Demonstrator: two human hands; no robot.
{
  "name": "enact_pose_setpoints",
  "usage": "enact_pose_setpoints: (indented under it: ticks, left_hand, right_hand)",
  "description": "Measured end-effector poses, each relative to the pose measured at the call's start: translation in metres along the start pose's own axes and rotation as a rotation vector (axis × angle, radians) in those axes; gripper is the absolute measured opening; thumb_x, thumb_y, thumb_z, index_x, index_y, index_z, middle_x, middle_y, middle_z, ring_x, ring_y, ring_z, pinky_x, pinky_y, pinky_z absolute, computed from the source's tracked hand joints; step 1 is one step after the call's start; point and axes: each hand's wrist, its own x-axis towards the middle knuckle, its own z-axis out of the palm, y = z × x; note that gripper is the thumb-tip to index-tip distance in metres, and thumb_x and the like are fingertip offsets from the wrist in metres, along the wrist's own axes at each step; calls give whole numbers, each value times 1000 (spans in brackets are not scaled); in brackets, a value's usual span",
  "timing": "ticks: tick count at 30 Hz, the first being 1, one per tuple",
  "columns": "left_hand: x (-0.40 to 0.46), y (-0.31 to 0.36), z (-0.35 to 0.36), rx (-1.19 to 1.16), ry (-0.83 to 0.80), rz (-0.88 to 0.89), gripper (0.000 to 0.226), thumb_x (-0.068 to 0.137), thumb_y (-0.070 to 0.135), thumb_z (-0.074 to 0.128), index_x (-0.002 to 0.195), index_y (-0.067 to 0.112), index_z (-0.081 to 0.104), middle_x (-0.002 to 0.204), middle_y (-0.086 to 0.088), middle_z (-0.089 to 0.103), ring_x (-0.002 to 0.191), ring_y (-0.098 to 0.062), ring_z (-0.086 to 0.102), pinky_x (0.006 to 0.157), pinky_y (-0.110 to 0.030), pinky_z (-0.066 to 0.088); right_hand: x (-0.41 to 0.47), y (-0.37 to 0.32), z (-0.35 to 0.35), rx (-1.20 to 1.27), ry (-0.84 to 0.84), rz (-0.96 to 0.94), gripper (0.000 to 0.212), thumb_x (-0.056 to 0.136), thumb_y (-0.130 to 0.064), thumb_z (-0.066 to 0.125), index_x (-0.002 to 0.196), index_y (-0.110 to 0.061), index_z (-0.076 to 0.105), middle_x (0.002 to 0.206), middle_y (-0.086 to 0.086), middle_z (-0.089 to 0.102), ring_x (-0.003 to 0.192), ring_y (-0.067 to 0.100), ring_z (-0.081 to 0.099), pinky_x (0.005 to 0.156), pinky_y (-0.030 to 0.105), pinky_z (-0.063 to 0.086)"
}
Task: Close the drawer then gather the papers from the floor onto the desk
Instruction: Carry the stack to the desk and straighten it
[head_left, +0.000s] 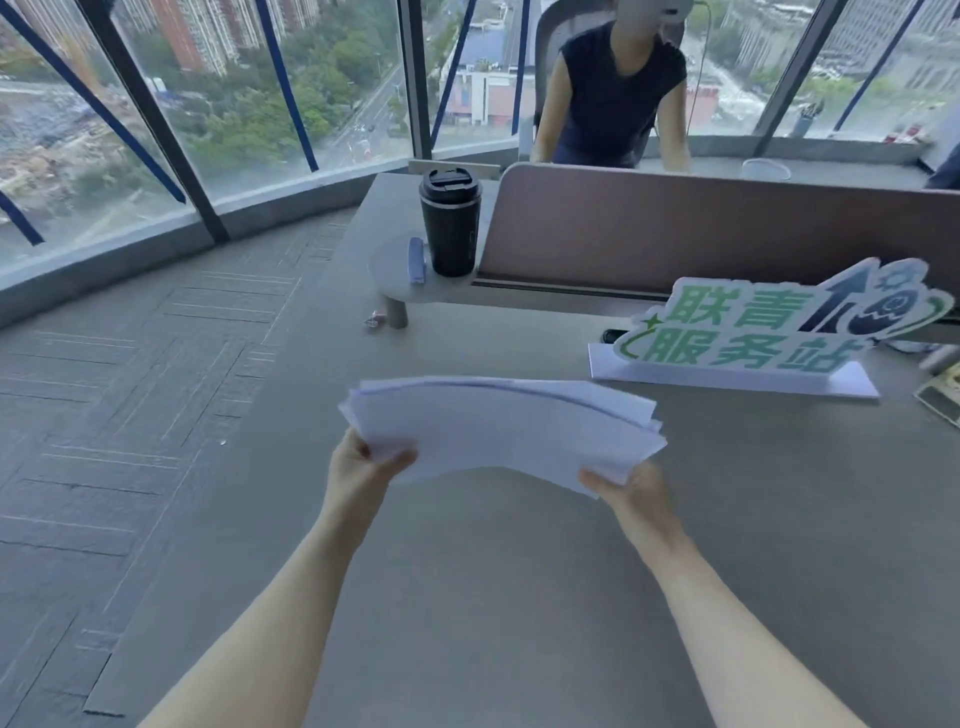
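Note:
A stack of white papers hangs bowed over the grey desk, held from both sides. My left hand pinches its near left corner. My right hand grips its near right corner. The sheets are slightly fanned at the edges and float above the desk's middle, not touching it. No drawer is in view, and the carpeted floor to the left shows no loose papers.
A black travel mug stands on a small raised shelf at the back left, beside a pale blue item. A green and white sign sits at right before a brown divider. A person sits beyond it.

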Motion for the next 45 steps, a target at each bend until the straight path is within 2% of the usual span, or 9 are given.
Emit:
enact_pose_setpoints:
  ticks: [3, 6, 11, 19, 25, 29, 34, 41, 45]
  left_hand:
    - [-7, -28, 8, 5, 7, -72, 34, 59, 9, 74, 89, 21, 66, 83, 3, 72, 73, -9, 67, 68, -26, 52]
    - [-4, -38, 12, -44, 19, -76, 32, 61, 9, 74, 89, 23, 68, 76, 13, 76, 70, -2, 68, 62, -16, 53]
    - [-2, -48, 12, -105, 17, -121, 60, 61, 5, 74, 118, 16, 59, 104, -1, 72, 91, -15, 68, 81, -29, 54]
    - [13, -48, 19, -42, 64, -166, 19, 73, 3, 73, 80, 19, 66, 83, -6, 69, 81, -20, 60, 74, -33, 45]
    - [39, -19, -46, 160, 176, -74, 15, 75, 5, 73, 82, 17, 65, 80, -2, 67, 73, -18, 58, 65, -30, 45]
    - [78, -14, -108, 409, 200, -151, 23, 69, 16, 75, 85, 7, 61, 85, -10, 64, 79, -27, 61, 66, -33, 44]
    - [124, -29, -136, 499, 203, -190, 21, 74, 13, 73, 90, 9, 60, 92, -11, 64, 82, -27, 61, 71, -34, 44]
    - [160, -61, -154, 681, 192, -185, 47, 77, 11, 66, 123, 8, 57, 118, -15, 66, 106, -32, 61, 78, -30, 39]
    - [164, -73, -158, 754, 174, -165, 50, 76, 16, 64, 125, 14, 56, 118, -11, 66, 110, -32, 59, 81, -32, 41]
  right_hand:
    - [-1, 28, 9, 18, 51, 33, 26, 81, -4, 68, 96, -25, 69, 97, -8, 75, 82, -3, 69, 66, 10, 50]
    - [3, 35, 16, 86, 93, 27, 36, 82, 0, 64, 109, -23, 66, 103, -7, 74, 91, 3, 70, 75, 19, 51]
    - [8, 53, 23, 76, 57, 68, 42, 84, 6, 60, 122, -14, 60, 110, 0, 72, 93, 1, 69, 73, 12, 50]
    - [14, 59, 49, -39, 93, 117, 22, 93, -15, 53, 109, -17, 67, 99, -8, 72, 96, 15, 66, 78, 26, 47]
    - [23, 22, 88, -151, -33, 33, 19, 89, -12, 53, 99, -24, 64, 89, -13, 69, 84, 15, 63, 71, 26, 47]
    - [39, 11, 141, -234, -201, 116, 17, 89, -11, 56, 103, -15, 65, 96, 6, 70, 89, 27, 64, 67, 25, 46]
    - [63, 27, 200, -289, -223, 212, 24, 89, -19, 56, 110, -12, 65, 104, 7, 70, 98, 30, 65, 86, 37, 51]
    - [81, 48, 238, -362, -199, 244, 27, 87, -17, 54, 112, -10, 61, 110, 8, 67, 90, 27, 61, 73, 31, 47]
    - [75, 48, 241, -738, -117, 262, 29, 82, -35, 54, 102, -15, 59, 95, 2, 64, 79, 26, 59, 58, 27, 40]
